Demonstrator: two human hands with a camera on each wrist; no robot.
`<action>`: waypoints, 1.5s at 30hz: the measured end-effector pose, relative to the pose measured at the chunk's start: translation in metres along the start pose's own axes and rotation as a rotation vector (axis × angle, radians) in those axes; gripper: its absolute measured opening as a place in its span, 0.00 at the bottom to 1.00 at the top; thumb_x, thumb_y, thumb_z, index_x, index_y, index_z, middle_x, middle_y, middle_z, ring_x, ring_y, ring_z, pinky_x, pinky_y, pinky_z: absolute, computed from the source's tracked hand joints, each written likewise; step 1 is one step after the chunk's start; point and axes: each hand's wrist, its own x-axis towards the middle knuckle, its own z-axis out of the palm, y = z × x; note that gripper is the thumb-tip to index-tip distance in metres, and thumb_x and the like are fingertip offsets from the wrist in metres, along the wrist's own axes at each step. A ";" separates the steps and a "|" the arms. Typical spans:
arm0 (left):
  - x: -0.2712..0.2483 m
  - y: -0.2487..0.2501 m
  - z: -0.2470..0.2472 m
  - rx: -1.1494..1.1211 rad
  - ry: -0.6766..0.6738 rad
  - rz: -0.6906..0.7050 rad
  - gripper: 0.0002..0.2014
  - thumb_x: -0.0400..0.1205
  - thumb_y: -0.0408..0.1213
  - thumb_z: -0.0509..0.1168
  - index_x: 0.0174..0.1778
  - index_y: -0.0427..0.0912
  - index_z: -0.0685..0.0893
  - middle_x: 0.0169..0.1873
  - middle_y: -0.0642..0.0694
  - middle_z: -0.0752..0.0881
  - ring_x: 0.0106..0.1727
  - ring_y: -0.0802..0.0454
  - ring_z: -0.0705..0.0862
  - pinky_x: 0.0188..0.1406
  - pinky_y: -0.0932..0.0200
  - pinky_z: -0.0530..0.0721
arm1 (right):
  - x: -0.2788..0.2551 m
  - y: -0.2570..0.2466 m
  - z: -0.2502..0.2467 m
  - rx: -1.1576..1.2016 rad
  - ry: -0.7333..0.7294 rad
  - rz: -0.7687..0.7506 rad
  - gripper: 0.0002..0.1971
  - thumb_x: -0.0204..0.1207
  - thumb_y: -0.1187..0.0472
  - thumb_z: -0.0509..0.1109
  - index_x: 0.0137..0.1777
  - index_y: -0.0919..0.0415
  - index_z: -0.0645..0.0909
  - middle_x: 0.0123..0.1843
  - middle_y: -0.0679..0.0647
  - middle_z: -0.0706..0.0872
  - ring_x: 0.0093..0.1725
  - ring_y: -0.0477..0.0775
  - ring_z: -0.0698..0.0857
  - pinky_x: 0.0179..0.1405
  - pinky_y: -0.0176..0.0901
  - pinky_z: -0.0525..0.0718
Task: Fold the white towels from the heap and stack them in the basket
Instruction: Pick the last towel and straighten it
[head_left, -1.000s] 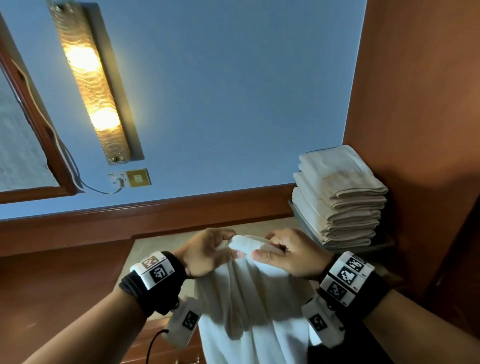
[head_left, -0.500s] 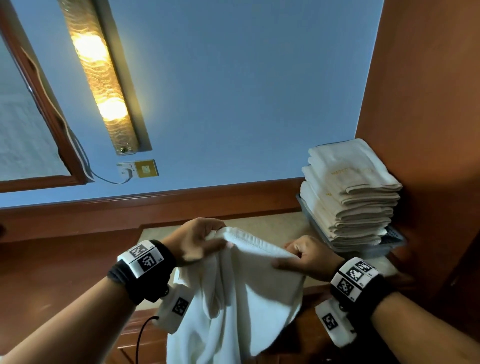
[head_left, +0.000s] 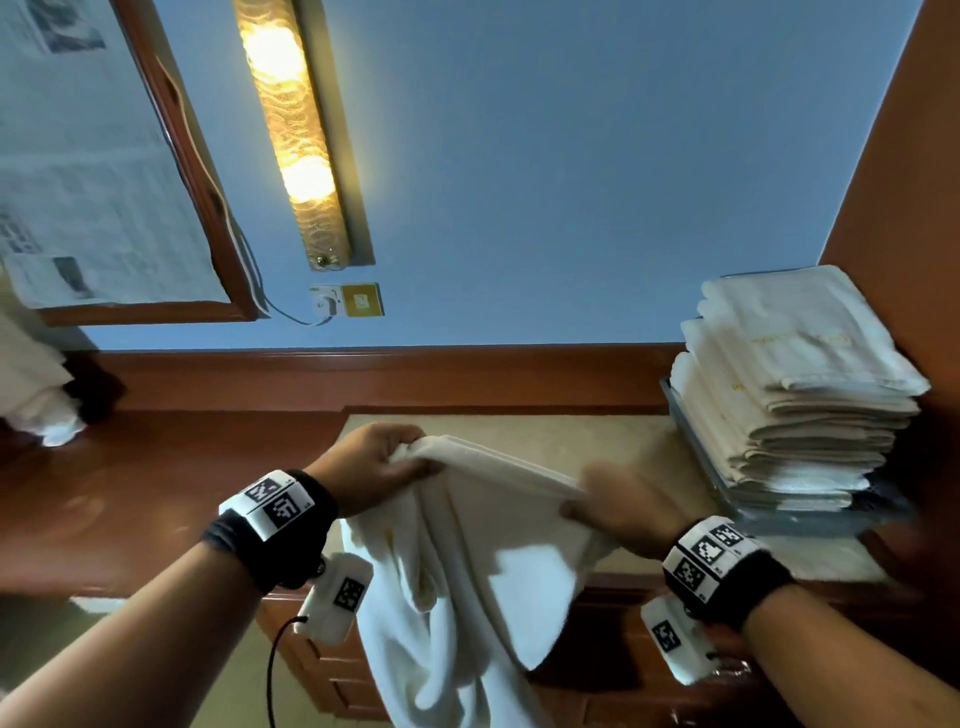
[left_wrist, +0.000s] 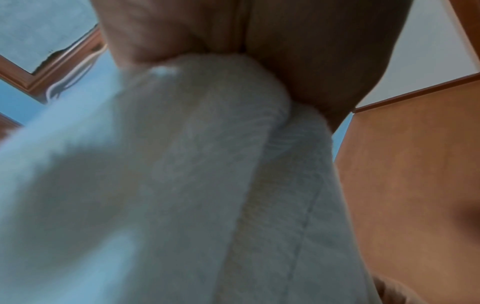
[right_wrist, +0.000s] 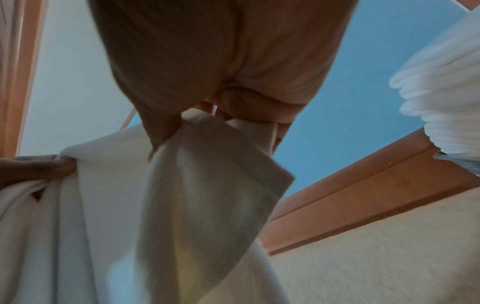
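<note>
Above the beige countertop (head_left: 545, 436), my left hand (head_left: 363, 462) and right hand (head_left: 623, 499) each pinch the hanging white terry towel (head_left: 467, 561); spreading step, next I judge: halve it.

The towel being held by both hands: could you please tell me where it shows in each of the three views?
Head: the towel hangs at lower centre between the left hand and the right hand.
Left wrist: fills the left and centre.
Right wrist: hangs from centre to lower left.
Shared landmark: the blue wall.
</note>
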 end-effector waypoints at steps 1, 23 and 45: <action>-0.002 -0.002 0.000 -0.003 0.004 -0.020 0.26 0.69 0.67 0.65 0.41 0.46 0.86 0.36 0.46 0.89 0.36 0.52 0.86 0.41 0.50 0.85 | 0.000 0.000 0.001 -0.013 0.010 -0.016 0.18 0.67 0.36 0.77 0.40 0.46 0.76 0.33 0.47 0.83 0.32 0.46 0.80 0.30 0.48 0.78; 0.011 -0.012 0.010 0.134 0.029 -0.117 0.11 0.78 0.53 0.73 0.39 0.50 0.84 0.32 0.50 0.87 0.34 0.53 0.84 0.37 0.53 0.83 | -0.013 -0.020 -0.016 -0.321 0.061 -0.062 0.12 0.78 0.48 0.62 0.38 0.55 0.74 0.33 0.49 0.79 0.35 0.54 0.80 0.38 0.54 0.76; -0.035 -0.108 -0.031 0.804 -0.216 -0.576 0.09 0.79 0.47 0.70 0.46 0.45 0.89 0.47 0.45 0.91 0.54 0.45 0.88 0.49 0.57 0.84 | -0.011 0.035 -0.039 -0.713 -0.336 0.436 0.11 0.76 0.50 0.72 0.49 0.51 0.74 0.48 0.49 0.83 0.48 0.52 0.82 0.43 0.41 0.75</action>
